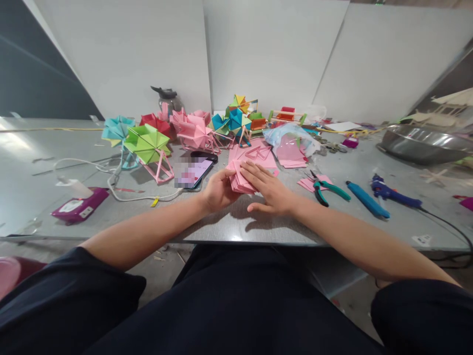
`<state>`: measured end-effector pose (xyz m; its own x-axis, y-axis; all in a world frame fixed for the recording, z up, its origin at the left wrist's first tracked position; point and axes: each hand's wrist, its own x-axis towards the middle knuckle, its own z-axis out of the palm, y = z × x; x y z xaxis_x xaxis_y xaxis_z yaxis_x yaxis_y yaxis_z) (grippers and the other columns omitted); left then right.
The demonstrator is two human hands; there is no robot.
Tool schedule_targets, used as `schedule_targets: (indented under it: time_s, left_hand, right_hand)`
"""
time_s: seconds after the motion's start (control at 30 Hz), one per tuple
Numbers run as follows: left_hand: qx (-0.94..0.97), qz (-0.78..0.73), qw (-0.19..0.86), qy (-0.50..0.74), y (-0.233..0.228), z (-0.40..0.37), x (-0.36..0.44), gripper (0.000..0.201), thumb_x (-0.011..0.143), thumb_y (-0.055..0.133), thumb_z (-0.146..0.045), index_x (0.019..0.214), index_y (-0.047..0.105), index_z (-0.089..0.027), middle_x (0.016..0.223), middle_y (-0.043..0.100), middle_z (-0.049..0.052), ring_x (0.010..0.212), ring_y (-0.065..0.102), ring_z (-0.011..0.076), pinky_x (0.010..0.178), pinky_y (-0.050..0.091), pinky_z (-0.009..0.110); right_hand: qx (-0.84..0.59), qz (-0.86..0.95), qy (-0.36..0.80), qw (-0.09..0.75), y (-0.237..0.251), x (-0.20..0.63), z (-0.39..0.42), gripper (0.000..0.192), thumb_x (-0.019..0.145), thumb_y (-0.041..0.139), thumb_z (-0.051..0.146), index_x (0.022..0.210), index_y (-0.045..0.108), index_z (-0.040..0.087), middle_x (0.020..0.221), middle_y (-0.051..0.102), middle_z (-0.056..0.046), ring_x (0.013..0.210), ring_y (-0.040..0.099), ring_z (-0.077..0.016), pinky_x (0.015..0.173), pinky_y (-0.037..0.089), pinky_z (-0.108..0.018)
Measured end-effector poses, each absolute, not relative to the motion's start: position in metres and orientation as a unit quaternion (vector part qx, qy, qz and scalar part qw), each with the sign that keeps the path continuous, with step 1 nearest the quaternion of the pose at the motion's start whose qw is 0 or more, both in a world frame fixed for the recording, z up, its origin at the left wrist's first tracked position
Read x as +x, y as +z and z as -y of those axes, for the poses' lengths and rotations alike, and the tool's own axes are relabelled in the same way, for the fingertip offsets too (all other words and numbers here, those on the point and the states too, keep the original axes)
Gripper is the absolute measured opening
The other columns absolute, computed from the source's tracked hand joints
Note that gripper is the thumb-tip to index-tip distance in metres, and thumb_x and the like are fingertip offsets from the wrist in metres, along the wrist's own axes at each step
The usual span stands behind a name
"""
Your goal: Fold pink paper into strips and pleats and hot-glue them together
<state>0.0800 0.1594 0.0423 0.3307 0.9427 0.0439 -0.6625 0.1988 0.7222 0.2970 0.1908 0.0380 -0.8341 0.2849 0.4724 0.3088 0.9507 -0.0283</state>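
Note:
A stack of folded pink paper pieces (pixel 240 181) lies on the grey table (pixel 229 224) right in front of me. My left hand (pixel 218 190) grips the stack's left side, fingers curled around its edge. My right hand (pixel 268 187) lies flat on top of the stack, fingers spread and pressing down. Just behind the stack are loose pink paper sheets (pixel 254 155). A phone (pixel 194 172) with a lit screen lies to the left of my left hand.
Colourful paper pinwheel models, green (pixel 148 143), pink (pixel 194 130), blue (pixel 117 129), stand at the back. Green-handled pliers (pixel 327 190), a blue knife (pixel 367 199) and a glue gun (pixel 393 192) lie right. A metal bowl (pixel 424 145) is far right; a purple pack (pixel 79 204) and cable left.

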Motion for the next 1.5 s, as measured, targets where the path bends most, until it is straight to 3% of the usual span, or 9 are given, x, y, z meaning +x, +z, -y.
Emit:
schedule_targets:
  time_s: [0.2,0.37,0.63,0.8,0.97,1.13,1.27,1.37,1.5]
  left_hand:
    - [0.304,-0.204,0.768,0.525,0.042,-0.158,0.079,0.034,0.090,0.057,-0.019,0.115,0.079,-0.012,0.115,0.083,0.013,0.106,0.077,0.0274,0.106,0.057,0.046]
    - [0.367,-0.209,0.745,0.516,0.036,-0.161,0.074,0.035,0.090,0.061,-0.021,0.119,0.079,-0.015,0.117,0.083,0.011,0.117,0.076,0.0288,0.107,0.057,0.044]
    - [0.513,-0.150,0.664,0.523,0.031,-0.152,0.081,0.046,0.100,0.076,-0.051,0.136,0.075,-0.023,0.137,0.079,0.011,0.134,0.072,0.0307,0.109,0.059,0.040]
    - [0.536,-0.170,0.629,0.537,0.024,-0.150,0.078,0.045,0.096,0.083,-0.053,0.129,0.077,-0.023,0.133,0.080,0.011,0.127,0.075,0.0280,0.107,0.060,0.036]
    - [0.541,-0.186,0.624,0.532,0.029,-0.150,0.076,0.048,0.092,0.087,-0.054,0.128,0.079,-0.024,0.133,0.079,0.011,0.123,0.076,0.0284,0.104,0.060,0.037]
    - [0.519,-0.217,0.603,0.565,0.036,-0.149,0.076,0.057,0.089,0.083,-0.069,0.115,0.083,-0.019,0.116,0.082,0.013,0.101,0.078,0.0258,0.084,0.062,0.034]
    - [0.507,-0.214,0.590,0.590,0.041,-0.151,0.078,0.064,0.091,0.076,-0.075,0.122,0.082,-0.020,0.127,0.081,0.014,0.124,0.073,0.0317,0.099,0.060,0.038]
    - [0.473,-0.200,0.610,0.604,0.044,-0.155,0.078,0.054,0.096,0.076,-0.067,0.122,0.082,-0.020,0.126,0.081,0.012,0.131,0.071,0.0306,0.107,0.057,0.038]
    - [0.379,-0.205,0.646,0.630,0.050,-0.163,0.070,0.032,0.105,0.067,-0.048,0.114,0.081,-0.021,0.108,0.084,0.008,0.106,0.079,0.0249,0.094,0.061,0.036]
  right_hand:
    - [-0.149,0.964,-0.050,0.216,0.036,0.295,-0.194,0.109,0.103,0.050,0.081,0.181,0.009,0.018,0.186,0.022,-0.018,0.174,0.016,-0.0345,0.140,0.018,-0.064]
    - [-0.176,0.955,-0.080,0.225,0.034,0.296,-0.195,0.081,0.112,0.042,0.065,0.180,0.024,0.024,0.184,0.030,-0.012,0.174,0.017,-0.0323,0.140,0.019,-0.063]
    - [-0.143,0.901,-0.256,0.318,0.031,0.293,-0.184,0.062,0.107,0.063,0.058,0.159,0.062,0.026,0.164,0.062,-0.012,0.163,0.045,-0.0361,0.135,0.031,-0.061]
    - [-0.098,0.861,-0.326,0.378,0.028,0.289,-0.177,0.050,0.104,0.071,0.051,0.148,0.070,0.027,0.155,0.070,-0.010,0.158,0.053,-0.0337,0.133,0.035,-0.056]
    - [-0.125,0.869,-0.278,0.391,0.023,0.289,-0.179,0.051,0.102,0.073,0.052,0.149,0.065,0.035,0.156,0.069,-0.006,0.156,0.054,-0.0366,0.129,0.039,-0.060]
    - [-0.202,0.838,-0.081,0.501,0.017,0.285,-0.179,0.086,0.089,0.081,0.069,0.160,0.047,0.035,0.161,0.055,-0.016,0.153,0.051,-0.0459,0.122,0.045,-0.071]
    - [-0.264,0.828,0.085,0.488,0.016,0.280,-0.174,0.078,0.100,0.069,0.065,0.163,0.037,0.032,0.147,0.064,-0.018,0.134,0.067,-0.0363,0.109,0.059,-0.063]
    - [-0.242,0.867,0.015,0.434,0.021,0.282,-0.173,0.069,0.105,0.057,0.067,0.163,0.045,0.032,0.161,0.058,-0.017,0.153,0.054,-0.0374,0.125,0.045,-0.067]
    - [-0.220,0.893,-0.131,0.370,0.031,0.291,-0.175,0.086,0.099,0.058,0.076,0.171,0.042,0.031,0.183,0.034,-0.010,0.172,0.022,-0.0432,0.138,0.015,-0.071]
